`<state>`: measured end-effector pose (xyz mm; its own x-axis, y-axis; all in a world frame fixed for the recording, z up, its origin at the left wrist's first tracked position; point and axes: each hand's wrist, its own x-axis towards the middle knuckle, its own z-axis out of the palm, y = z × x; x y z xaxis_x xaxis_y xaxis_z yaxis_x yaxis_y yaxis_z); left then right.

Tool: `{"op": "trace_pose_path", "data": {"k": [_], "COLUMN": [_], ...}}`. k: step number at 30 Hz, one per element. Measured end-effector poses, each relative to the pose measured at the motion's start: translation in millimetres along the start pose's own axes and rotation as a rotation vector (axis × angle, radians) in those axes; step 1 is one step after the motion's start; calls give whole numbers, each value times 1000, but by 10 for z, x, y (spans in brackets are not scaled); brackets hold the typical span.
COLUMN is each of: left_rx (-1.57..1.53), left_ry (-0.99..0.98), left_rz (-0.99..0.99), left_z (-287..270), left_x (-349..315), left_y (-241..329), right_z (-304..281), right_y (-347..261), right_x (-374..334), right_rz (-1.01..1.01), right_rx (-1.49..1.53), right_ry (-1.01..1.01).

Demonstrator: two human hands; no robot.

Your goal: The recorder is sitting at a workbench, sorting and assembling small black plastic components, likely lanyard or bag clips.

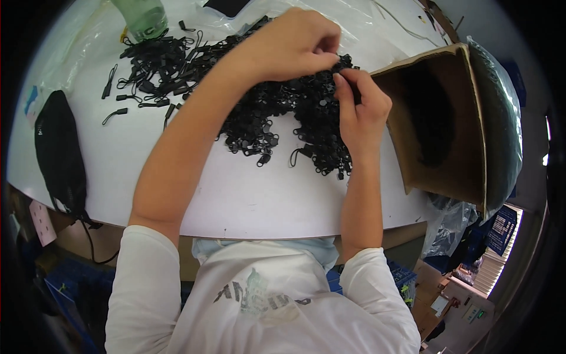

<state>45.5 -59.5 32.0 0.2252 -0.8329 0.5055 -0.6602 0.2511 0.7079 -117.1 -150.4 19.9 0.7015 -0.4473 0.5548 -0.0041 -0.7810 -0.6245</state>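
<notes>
My left hand (306,44) reaches over a pile of small black zipper sliders (321,121), its thumb and fingers closed together. My right hand (367,106) is just to its right and a little nearer, thumb and forefinger pinched. The fingertips of both hands come close above the pile, and whatever is between them is too small or hidden to make out. Left of the sliders lies a heap of black cord zipper pulls (156,62), some loose at its edge. One looped cord pull (302,152) rests against the near side of the slider pile.
An open cardboard box (471,162) on its side stands at the right, with clear plastic (501,118) around it. At the left lies a black elongated pouch (59,147). A greenish cup (141,19) and a dark flat object (227,6) are at the far side of the white table (253,200).
</notes>
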Motion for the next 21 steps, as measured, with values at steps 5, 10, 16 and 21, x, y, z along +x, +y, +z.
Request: {"op": "trace_pose_path", "data": {"k": [5, 10, 16, 21], "left_rx": [69, 158, 220, 241], "left_ry": [-32, -41, -75, -108], "left_rz": [4, -24, -44, -138], "left_z": [267, 337, 413, 496], "left_x": [-33, -84, -57, -70], "left_y": [-37, -119, -133, -73], "right_z": [54, 68, 0, -10], "right_y": [121, 104, 102, 95], "right_x": [-151, -199, -210, -201], "right_rz": [-169, -105, -35, 74], "right_rx": [-276, -415, -494, -400], "right_ry": [1, -60, -105, -185]}}
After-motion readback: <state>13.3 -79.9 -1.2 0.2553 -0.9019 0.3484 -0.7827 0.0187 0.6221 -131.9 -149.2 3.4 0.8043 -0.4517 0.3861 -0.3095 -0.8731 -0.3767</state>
